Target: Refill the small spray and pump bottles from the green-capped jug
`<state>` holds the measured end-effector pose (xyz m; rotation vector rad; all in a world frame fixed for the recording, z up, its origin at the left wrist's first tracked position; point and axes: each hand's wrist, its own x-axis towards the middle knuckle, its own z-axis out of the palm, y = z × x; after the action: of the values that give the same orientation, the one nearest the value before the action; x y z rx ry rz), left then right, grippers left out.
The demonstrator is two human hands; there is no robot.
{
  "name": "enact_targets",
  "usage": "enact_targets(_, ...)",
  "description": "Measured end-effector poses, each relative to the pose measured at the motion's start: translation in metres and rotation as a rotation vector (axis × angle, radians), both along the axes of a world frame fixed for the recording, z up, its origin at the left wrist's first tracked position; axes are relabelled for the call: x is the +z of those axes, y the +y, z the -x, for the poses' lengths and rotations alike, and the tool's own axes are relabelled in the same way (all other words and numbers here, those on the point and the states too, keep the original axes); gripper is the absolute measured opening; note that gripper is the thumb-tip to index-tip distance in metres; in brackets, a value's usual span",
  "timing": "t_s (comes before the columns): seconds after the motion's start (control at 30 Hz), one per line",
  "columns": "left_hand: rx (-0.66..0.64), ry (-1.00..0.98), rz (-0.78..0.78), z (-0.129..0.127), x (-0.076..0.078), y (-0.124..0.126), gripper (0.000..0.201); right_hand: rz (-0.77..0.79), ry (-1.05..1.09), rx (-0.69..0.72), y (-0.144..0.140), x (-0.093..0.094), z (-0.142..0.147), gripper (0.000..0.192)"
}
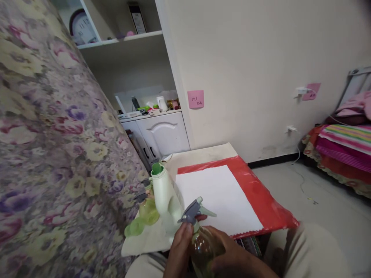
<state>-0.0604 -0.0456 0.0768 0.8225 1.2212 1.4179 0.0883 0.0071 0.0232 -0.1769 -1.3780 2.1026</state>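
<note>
Close to my lap I hold a spray bottle [199, 245] with a clear yellowish body and a grey trigger head. My left hand [181, 247] is closed at its neck, thumb against the spray head. Around the bottle's body, from the right, wraps my right hand [228, 251]. Just left of it a large pale green jug [165, 197] stands uncapped, with green inside its mouth. Behind the jug are more yellow-green spray bottles [149, 210] with grey heads, partly hidden. A green cap or cup [135, 227] lies by them.
The small table bears a red sheet [261, 197] with a white sheet [214, 193] on it. A floral curtain [72, 154] hangs close on the left. Behind are a white cabinet [162, 133] with shelves and a wall; a bed [344, 150] stands at right.
</note>
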Motion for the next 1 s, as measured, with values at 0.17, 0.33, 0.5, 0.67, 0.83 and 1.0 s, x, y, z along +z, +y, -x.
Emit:
enact_targets(0.17,-0.062,-0.215,-0.007,-0.011,-0.007,0.016,0.042,0.060,0.099,0.040,0.008,-0.004,-0.007,0.100)
enact_targets(0.33,0.024,-0.101,0.022,-0.026,-0.013,0.033,0.034,-0.124,-0.006,-0.195,0.020,-0.013,-0.014,0.099)
enact_targets(0.5,0.064,0.019,-0.033,-0.035,-0.020,0.047,0.034,-0.263,-0.110,-0.369,0.023,-0.010,-0.020,0.094)
enact_targets(0.67,-0.088,-0.076,-0.011,-0.024,-0.018,0.037,0.045,-0.166,-0.043,-0.228,0.021,0.001,-0.028,0.092)
enact_targets(0.83,-0.161,-0.191,-0.033,-0.020,-0.016,0.026,0.040,-0.132,0.019,-0.148,0.018,0.005,-0.031,0.103)
enact_targets(1.0,-0.016,-0.106,-0.078,-0.031,-0.021,0.033,0.029,-0.197,-0.085,-0.266,0.015,-0.007,-0.029,0.096)
